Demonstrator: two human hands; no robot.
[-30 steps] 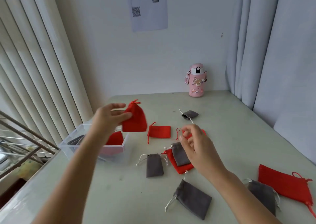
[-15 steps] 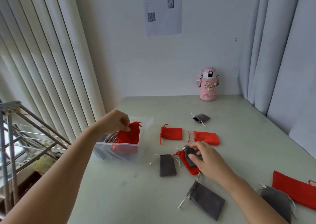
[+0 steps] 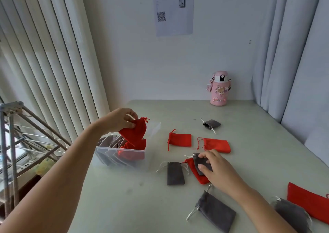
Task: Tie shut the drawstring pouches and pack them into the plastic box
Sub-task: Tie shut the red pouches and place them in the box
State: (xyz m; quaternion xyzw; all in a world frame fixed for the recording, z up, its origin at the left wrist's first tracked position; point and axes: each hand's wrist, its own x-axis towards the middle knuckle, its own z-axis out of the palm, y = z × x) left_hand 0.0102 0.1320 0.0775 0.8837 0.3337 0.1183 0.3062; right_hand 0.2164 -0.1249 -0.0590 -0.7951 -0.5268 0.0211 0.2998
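Within the last second the tied red pouch (image 3: 134,133) has been brought by the left hand (image 3: 121,120) from the air above the desk (image 3: 124,206) down into the plastic box (image 3: 124,150), which stands near the desk's left edge. The pouch is still pinched just below its gathered neck, and its lower part is now sunk behind the rim among grey and red pouches already packed. In the same time the right hand (image 3: 217,168) has been lowered onto a grey pouch (image 3: 200,162) lying across a flat red pouch (image 3: 195,173) at the middle of the desk, and the grey one is now gripped between thumb and curled fingers. By this it may be judged that one pouch is all but packed, only its release being left, and that the next is already taken up.

More pouches are scattered loose, among them a small grey pouch (image 3: 211,124) toward the far edge and a large grey pouch (image 3: 216,211) by the near edge. A pink bottle (image 3: 219,90) is set at the far edge against the wall, where a printed sheet (image 3: 173,10) is hung. Vertical blinds (image 3: 53,54) and a metal rack (image 3: 12,134) are seen on the left, curtains (image 3: 293,54) on the right
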